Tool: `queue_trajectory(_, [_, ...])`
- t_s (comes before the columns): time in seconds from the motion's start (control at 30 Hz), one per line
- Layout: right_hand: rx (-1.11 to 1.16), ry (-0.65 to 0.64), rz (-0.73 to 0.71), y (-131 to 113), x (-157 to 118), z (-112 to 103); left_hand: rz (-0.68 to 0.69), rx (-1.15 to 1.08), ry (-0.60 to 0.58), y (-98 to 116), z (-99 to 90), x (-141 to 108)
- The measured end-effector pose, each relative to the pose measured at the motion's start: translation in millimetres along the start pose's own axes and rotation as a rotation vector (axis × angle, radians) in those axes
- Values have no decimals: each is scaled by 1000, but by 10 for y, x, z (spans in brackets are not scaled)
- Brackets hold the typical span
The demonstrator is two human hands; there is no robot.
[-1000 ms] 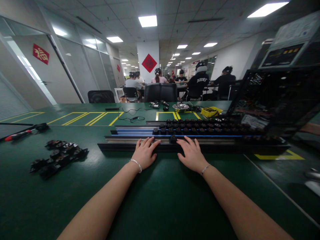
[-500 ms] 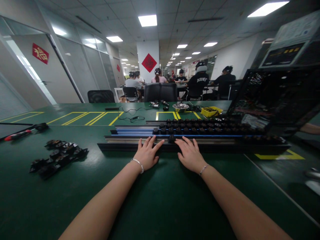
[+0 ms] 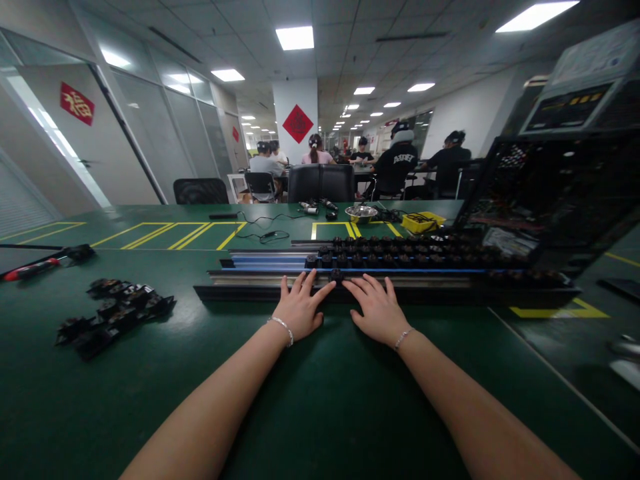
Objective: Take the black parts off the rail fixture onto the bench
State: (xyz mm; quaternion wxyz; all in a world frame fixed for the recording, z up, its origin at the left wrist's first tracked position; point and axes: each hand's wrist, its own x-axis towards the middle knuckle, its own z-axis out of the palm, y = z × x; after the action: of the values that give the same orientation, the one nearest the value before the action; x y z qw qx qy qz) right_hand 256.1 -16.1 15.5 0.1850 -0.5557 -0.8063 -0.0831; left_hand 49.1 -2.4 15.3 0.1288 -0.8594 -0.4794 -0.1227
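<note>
Long metal rails (image 3: 260, 291) lie side by side across the green table. A small black part (image 3: 337, 275) sits in the near rail, between my two hands. My left hand (image 3: 299, 309), fingers spread, rests at the near rail with its index fingertip by the part's left side. On the other side, my right hand (image 3: 376, 308) is spread too, its index fingertip by the part's right side. Rows of small black parts (image 3: 390, 260) fill the right portion of the rails behind. Neither hand is wrapped round anything.
A pile of black parts (image 3: 117, 310) lies at the left, near a red-handled tool (image 3: 33, 269). Behind the rails are a metal bowl (image 3: 361, 213), a yellow tray (image 3: 423, 222) and cables. An open black case (image 3: 565, 193) stands at the right. People sit farther back.
The small black part has moved a little to the left along the near rail. My right hand has shifted left with it, and my left hand has moved slightly right, so they are closer together.
</note>
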Motion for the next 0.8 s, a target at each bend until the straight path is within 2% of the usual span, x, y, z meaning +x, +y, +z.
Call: queue_trajectory(0.8, [-121,-49,58,-102,14,-6,-66,74,-49,59,-15,31])
